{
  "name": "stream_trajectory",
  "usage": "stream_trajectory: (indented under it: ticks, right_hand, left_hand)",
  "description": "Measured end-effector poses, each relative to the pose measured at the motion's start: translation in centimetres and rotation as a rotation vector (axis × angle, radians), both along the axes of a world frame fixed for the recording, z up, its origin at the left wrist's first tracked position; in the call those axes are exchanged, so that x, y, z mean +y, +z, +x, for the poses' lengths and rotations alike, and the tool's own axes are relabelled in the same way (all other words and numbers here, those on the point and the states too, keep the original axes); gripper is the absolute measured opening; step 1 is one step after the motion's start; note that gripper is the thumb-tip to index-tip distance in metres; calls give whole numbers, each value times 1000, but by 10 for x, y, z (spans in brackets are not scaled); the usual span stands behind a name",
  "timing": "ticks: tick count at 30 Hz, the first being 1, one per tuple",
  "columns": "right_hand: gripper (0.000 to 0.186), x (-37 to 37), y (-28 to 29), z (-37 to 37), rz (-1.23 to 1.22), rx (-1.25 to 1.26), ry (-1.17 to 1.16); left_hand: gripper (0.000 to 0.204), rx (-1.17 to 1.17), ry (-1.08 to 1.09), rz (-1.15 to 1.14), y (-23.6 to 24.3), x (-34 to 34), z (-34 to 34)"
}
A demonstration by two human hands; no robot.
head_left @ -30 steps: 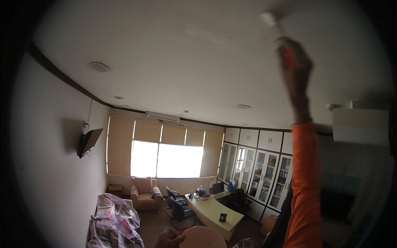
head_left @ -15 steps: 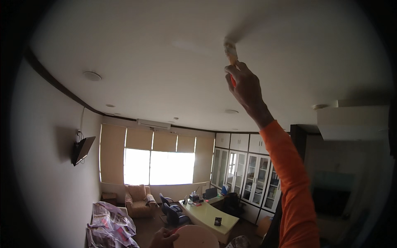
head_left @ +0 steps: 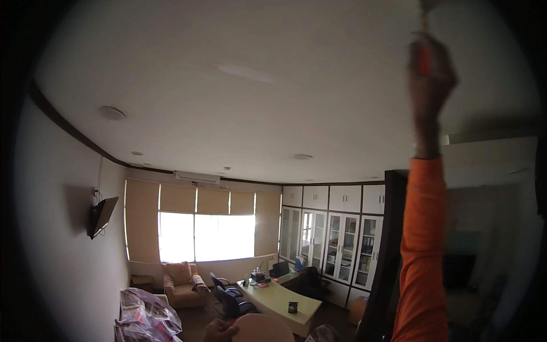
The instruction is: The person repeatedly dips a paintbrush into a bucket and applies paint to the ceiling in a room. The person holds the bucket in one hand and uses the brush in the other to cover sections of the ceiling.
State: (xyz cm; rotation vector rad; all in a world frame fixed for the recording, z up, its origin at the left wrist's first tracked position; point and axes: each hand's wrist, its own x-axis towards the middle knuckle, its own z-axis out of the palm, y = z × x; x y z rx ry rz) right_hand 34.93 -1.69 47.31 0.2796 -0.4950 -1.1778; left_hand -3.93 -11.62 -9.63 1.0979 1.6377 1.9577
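Observation:
Raised high at the upper right, my right hand (head_left: 431,71) is closed round the reddish handle of a paintbrush (head_left: 423,24). The hand is smeared by motion, and the brush's tip runs up to the top of the picture, close to the white ceiling (head_left: 285,122). A paler streak (head_left: 245,72) shows on the ceiling to the left of the brush. Low in the picture, my left hand (head_left: 219,331) grips the edge of a round, pale container (head_left: 265,329) with something red at the fingers. Its lower part is cut off.
A curved desk (head_left: 285,297) with office things stands below, by dark chairs (head_left: 231,299). An armchair (head_left: 185,290) and a sheet-covered piece of furniture (head_left: 142,322) are at the left. Glass-fronted cabinets (head_left: 342,245) line the back. A screen (head_left: 104,216) hangs on the left wall.
My right hand has swept right and upward with the paintbrush, and my arm is straighter. The room has shifted slightly left in view. My left hand still grips the container.

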Motion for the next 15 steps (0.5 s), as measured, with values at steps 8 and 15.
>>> stream_trajectory:
  ticks: [8, 15]
  right_hand:
    - [22, 60, -31, -99, -528, -490, -166]
    - [14, -24, -15, 69, -324, -401, 128]
  left_hand:
    - [32, 80, 50, 1, -9, 5, 2]
    - [23, 101, 6, -3, -17, 7, -5]
